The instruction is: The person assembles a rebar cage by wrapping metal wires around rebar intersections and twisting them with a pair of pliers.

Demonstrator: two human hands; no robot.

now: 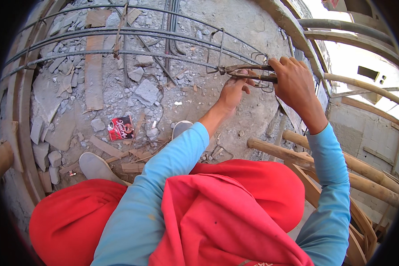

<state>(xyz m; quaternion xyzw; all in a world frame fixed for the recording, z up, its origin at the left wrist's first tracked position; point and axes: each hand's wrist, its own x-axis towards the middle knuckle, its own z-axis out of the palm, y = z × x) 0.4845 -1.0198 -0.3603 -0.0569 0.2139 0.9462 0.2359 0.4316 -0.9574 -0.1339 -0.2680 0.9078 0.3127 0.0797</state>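
Observation:
My right hand (295,82) is closed around the handles of a pair of rusty pincers (232,69). Their jaws point left and sit at the right end of a steel reinforcing bar (164,55), touching it or a bent stirrup (221,46) there. Just below the jaws is my left hand (232,94), its fingers curled and partly hidden behind the tool; what they pinch is too small to make out. Several long bars run left from this spot, joined by bent stirrups into a cage.
Broken concrete (146,92) and wooden boards (94,75) litter the ground under the bars. A red printed packet (121,127) lies near my shoe (97,166). Bamboo poles (279,150) cross on the right, beside a concrete edge (292,31). Timber formwork (24,115) stands at left.

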